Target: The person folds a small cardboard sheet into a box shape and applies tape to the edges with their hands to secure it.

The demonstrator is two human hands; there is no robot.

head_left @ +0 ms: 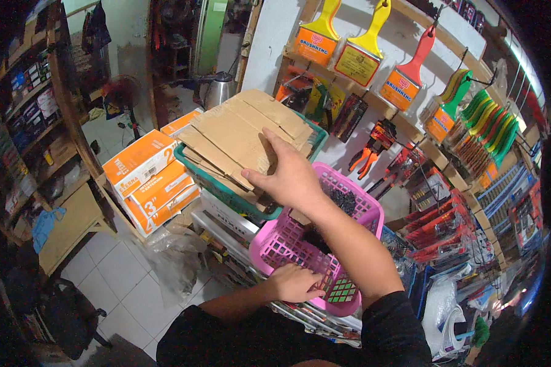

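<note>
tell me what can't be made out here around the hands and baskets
- Inside the green basket: head view, cardboard pieces cover it.
- Small dark items in the pink basket: too small, partly behind the right hand and forearm.
- Left hand fingertips: curled over the pink basket's rim.

We find little open room around the pink basket [349,202]. On its left, the green crate [251,205] presses against it, capped with cardboard sheets [239,134] under our right hand [291,177]. Our left hand [294,282] grips the basket's near rim. On the right, hanging pliers [373,147] and packaged tools [447,214] crowd close, with paintbrushes [361,52] overhead. Orange boxes [150,177] block the far left. The basket's top stays open from above, and the tiled floor [113,275] at lower left offers a free way.
</note>
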